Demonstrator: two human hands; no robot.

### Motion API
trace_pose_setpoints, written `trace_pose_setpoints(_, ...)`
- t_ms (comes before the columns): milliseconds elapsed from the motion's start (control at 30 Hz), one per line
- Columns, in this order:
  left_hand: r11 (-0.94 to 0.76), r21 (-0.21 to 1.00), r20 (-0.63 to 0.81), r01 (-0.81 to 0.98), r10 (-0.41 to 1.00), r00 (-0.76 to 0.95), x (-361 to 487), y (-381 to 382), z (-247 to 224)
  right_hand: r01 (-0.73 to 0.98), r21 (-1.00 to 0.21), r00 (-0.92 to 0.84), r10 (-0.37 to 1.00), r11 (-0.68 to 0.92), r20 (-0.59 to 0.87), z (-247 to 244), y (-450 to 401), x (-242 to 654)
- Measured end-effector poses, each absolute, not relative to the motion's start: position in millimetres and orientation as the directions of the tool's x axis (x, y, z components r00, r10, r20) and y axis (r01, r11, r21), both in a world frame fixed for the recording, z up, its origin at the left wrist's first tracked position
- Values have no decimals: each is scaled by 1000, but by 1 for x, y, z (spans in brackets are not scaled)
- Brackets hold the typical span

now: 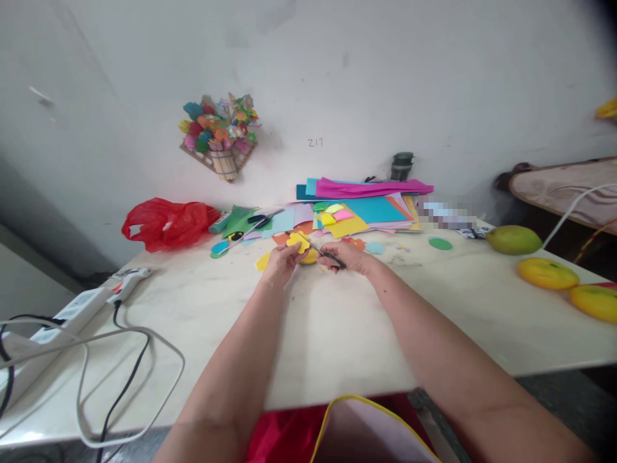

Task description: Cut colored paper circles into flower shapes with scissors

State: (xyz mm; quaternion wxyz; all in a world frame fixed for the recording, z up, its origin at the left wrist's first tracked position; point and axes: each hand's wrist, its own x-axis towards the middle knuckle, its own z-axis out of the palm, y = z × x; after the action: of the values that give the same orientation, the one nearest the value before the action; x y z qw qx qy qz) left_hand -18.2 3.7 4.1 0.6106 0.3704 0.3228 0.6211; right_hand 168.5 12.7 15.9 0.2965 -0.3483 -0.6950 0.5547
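Note:
Between the fingers of my left hand (281, 262) is a yellow paper flower (299, 242) with scalloped edges. My right hand (348, 256) grips a pair of scissors (332, 258) by the dark handles, and the blades point left to the flower's edge. Whether the blades are touching the paper I cannot tell. A yellow paper piece (263, 262) lies on the table just left of my left hand. Beyond my right hand lie a light blue paper flower (375, 247) and an orange one (357, 244).
Stacked coloured paper (376, 212) lies along the wall. A red plastic bag (164, 225), a second pair of scissors (260, 220) and a green paper circle (440, 244) are nearby. Mangoes (513, 239) lie at the right. A power strip (72, 315) with loose cables (180, 360) occupies the left.

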Motion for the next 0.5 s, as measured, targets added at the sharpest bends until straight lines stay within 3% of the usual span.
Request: trace_pose_setpoints(500, -33, 823, 59, -567, 998, 27, -18, 5, 3, 121, -979, -588, 806, 164, 62, 15, 13, 168)
